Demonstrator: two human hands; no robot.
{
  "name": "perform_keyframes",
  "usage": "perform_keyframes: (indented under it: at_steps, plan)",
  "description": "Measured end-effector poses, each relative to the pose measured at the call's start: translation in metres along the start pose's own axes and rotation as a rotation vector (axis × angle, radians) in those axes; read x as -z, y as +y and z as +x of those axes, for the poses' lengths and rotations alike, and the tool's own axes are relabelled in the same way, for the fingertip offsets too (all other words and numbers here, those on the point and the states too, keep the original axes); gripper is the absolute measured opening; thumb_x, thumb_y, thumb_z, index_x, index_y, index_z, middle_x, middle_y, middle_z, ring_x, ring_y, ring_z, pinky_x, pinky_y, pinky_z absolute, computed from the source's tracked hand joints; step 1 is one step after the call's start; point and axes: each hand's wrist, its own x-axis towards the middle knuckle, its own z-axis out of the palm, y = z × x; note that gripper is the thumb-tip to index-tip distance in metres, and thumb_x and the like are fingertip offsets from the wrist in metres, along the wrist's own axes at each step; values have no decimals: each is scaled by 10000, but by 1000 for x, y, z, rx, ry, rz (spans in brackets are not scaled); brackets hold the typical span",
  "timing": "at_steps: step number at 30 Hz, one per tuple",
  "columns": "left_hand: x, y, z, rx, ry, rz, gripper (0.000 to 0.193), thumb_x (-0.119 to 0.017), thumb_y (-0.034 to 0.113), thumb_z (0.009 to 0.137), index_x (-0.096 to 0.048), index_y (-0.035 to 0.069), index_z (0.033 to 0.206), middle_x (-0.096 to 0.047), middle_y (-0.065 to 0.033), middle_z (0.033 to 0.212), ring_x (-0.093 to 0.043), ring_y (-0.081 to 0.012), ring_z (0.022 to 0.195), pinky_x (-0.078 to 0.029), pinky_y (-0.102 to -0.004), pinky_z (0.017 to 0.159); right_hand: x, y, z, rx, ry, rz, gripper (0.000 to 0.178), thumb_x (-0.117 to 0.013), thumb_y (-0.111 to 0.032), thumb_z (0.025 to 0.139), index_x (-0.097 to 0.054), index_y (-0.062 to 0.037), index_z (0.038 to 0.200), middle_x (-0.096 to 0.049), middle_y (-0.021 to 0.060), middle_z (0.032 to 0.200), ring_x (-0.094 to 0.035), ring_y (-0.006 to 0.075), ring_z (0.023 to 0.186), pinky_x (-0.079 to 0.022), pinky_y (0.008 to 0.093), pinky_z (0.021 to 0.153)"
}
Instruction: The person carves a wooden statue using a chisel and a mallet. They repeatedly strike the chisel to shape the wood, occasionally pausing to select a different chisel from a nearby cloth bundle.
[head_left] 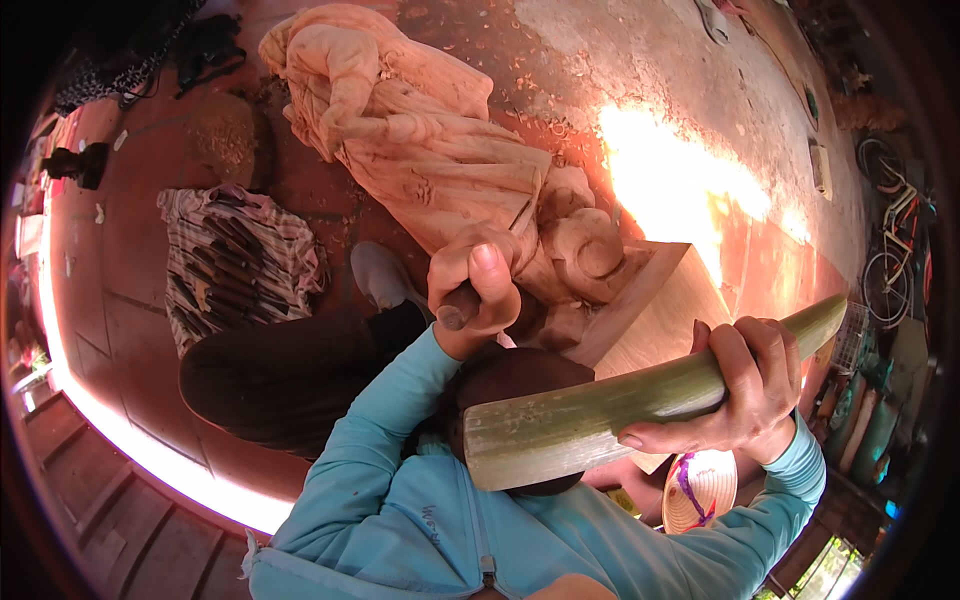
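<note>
Fingers clamped on 2 things at once: your left hand (475,278) closes around a dark, round handle (460,306), its butt turned up toward you, while your right hand (745,388) grips a long, curved green club (590,425), 4 fingers along its upper edge and the thumb beneath. The relation that counts runs between the pair. The club's long axis slants from a broad, blunt end at lower left to a narrow tip at upper right, and that blunt end sits below the butt in your view, apart from it.

Your left hand is the nearer to the carved wooden figure (420,165), which lies beyond it, its length running from upper left toward the scrolled carving (592,250) at its lower right. Your grip hides the far end of the handled tool, so whether it meets the wood cannot be told.

To your left, a striped cloth (185,215) spread on the floor carries a bundle of slender tools (232,268), too crowded to count. Beyond it, a round stump (228,140) bears wood shavings. Near your right sleeve rests a conical hat (712,485) with a purple ribbon; at far right stands a pale wire basket (850,335), its contents unclear.
</note>
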Motion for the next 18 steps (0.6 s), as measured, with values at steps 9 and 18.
perform_keyframes:
  at_steps: [9, 18]
  plan:
    - [-23, 17, 23, -23, -103, 453, 179, -509, -109, 883, -404, 22, 945, -522, -89, 607, -473, -175, 452, -389, -288, 414, -16, 4, -6, -63, 53, 58, 866, -697, 41, 779, -419, -602, 1289, -528, 60, 901, -534, 230, 673, -480, 349, 555]
    - [-10, -28, -49, -441, 57, 32, 170, -427, 162, 1016, -330, 72, 911, -372, -27, 541, -331, -122, 384, -289, -258, 292, -29, 0, -14, -191, 30, 89, 948, -718, 76, 759, -362, -587, 1334, -556, 52, 881, -555, 238, 671, -492, 353, 549]
